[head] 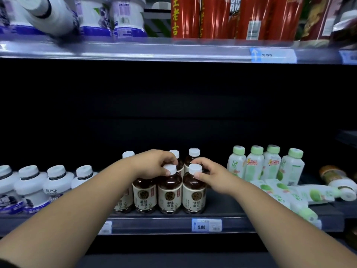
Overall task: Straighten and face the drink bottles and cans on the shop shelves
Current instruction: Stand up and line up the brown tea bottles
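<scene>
Brown bottles (170, 196): caps inside left grip (154, 163), right grip (210, 175).

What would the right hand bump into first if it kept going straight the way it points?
The right hand holds the cap of a front brown bottle. Going on, it would probably push that into the bottle behind, though depth is unclear.

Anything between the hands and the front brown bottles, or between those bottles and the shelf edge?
Nothing visible. The left hand pinches the cap of one brown bottle, the right hand that of the rightmost brown bottle. They stand at the shelf edge; toppled green bottles lie to the right.
</scene>
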The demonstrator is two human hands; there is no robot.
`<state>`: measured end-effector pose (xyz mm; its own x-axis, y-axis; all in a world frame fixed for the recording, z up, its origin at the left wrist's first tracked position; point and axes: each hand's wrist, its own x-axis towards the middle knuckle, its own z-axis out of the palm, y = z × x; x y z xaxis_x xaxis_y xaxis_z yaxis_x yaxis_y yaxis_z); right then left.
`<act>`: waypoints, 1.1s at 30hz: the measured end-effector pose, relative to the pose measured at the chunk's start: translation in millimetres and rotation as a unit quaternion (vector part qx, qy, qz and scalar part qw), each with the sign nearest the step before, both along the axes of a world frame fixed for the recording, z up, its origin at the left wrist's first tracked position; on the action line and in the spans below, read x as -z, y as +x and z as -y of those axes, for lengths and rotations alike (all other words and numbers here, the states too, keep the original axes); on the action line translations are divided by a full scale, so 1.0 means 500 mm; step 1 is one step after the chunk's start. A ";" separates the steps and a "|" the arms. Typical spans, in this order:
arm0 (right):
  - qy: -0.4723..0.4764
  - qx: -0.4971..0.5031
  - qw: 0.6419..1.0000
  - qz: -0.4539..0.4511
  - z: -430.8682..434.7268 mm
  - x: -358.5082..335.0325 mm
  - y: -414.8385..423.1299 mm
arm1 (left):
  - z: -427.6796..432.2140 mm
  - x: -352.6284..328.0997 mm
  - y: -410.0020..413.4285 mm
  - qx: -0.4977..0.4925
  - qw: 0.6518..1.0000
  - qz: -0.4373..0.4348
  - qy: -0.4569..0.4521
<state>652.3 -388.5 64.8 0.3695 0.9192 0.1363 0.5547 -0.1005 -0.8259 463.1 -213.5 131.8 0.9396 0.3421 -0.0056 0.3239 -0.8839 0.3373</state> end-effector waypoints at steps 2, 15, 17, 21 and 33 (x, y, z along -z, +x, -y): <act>0.002 -0.007 1.000 -0.011 -0.006 -0.014 0.009 | -0.001 -0.008 0.001 0.000 1.000 0.001 -0.015; -0.008 0.065 0.995 -0.075 -0.120 -0.052 0.065 | -0.058 0.006 0.109 -0.087 0.993 0.057 -0.061; -0.009 0.074 0.995 -0.063 -0.130 -0.047 0.068 | -0.062 0.017 0.125 -0.082 0.995 0.030 -0.049; -0.013 0.083 0.996 -0.023 -0.130 -0.047 0.079 | -0.078 0.026 0.137 -0.086 0.996 0.004 -0.014; -0.038 0.052 0.996 -0.069 -0.102 -0.056 0.058 | -0.084 0.021 0.126 -0.059 0.998 0.005 -0.026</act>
<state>681.2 -337.6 92.6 0.4744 0.8803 0.0100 0.4205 -0.2166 -0.8811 526.1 -171.5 121.5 0.8926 0.4506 -0.0175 0.4218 -0.8207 0.3855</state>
